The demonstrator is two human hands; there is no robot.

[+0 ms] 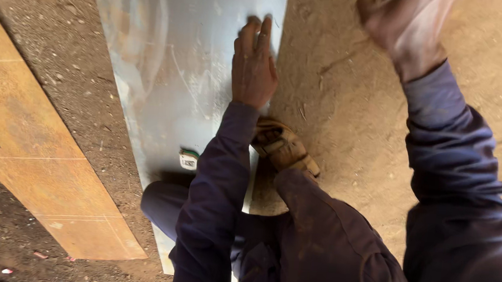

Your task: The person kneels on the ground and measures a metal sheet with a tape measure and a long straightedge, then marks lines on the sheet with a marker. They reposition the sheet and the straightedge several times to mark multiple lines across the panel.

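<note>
A rusty orange board (30,141) lies on the dirt floor (349,107) at left, well apart from the grey metal sheet (173,63). The left hand (254,63), arm stretched forward, presses flat with fingers together near the sheet's right edge. The right hand (406,25), raised and blurred over bare dirt, looks curled; what it holds cannot be told.
</note>
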